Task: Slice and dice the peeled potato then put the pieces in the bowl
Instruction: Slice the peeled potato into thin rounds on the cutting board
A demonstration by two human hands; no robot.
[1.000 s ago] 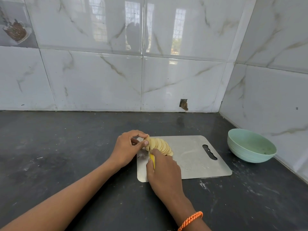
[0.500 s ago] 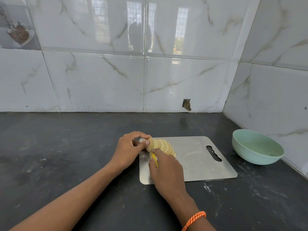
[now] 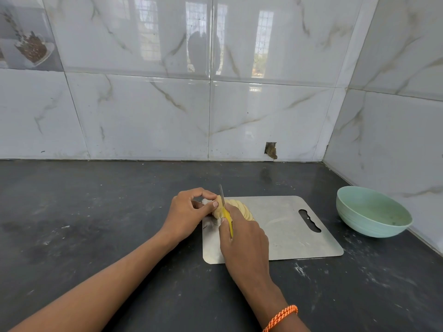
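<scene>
Knife between potato end and fanned slices

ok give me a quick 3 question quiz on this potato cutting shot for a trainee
1. True or false: potato pieces already lie in the green bowl.
2. Which hand holds the yellow-handled knife? A) left hand B) right hand C) neither
3. Fill in: the cut slices lean in a row on the steel ____.

Key
1. False: no potato shows in the bowl.
2. B: the right hand grips the knife, while the left hand pinches the uncut potato end.
3. Cutting board.
</scene>
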